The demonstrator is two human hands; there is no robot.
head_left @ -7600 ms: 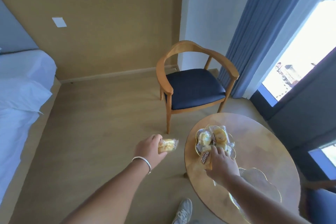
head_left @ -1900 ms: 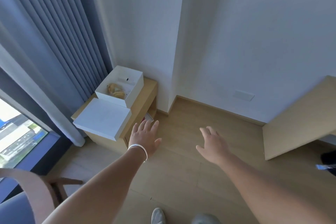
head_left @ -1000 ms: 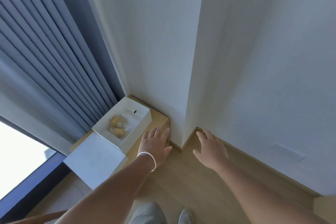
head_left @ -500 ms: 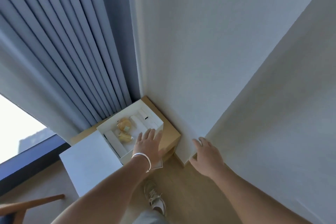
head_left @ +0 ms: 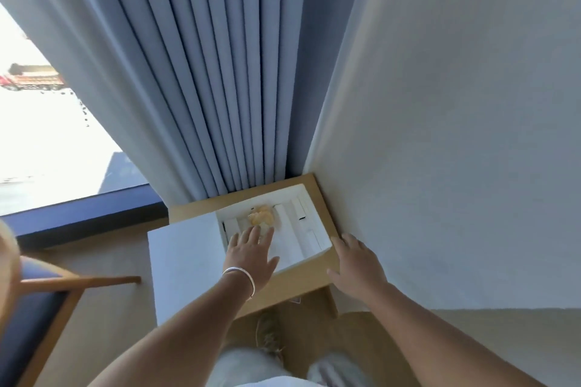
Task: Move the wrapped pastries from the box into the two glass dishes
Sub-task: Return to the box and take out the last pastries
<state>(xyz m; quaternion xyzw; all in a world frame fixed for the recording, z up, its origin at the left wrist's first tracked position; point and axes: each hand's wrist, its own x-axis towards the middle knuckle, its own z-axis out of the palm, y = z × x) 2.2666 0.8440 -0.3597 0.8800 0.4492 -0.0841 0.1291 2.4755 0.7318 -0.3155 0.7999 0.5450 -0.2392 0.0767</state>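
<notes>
An open white box (head_left: pixel 301 237) sits on a low wooden side table (head_left: pixel 301 284) in the corner. Yellow wrapped pastries (head_left: pixel 261 217) lie at its far end. My left hand (head_left: pixel 251 253), with a silver bangle on the wrist, stretches flat over the box, fingers apart, fingertips just short of the pastries and holding nothing. My right hand (head_left: pixel 356 264) hovers open at the box's right front corner, also empty. The two glass dishes are out of view.
The box's white lid (head_left: pixel 185 267) lies to the left, hanging over the table's edge. Blue curtains (head_left: pixel 220 72) hang behind, a white wall (head_left: pixel 456 135) stands right. A wooden chair with a blue seat (head_left: pixel 37 305) is at lower left. My shoes show below.
I have stepped closer to the side table and now look down on it. My left hand has reached further over the box toward the pastries; my right hand has come up to the box's right corner.
</notes>
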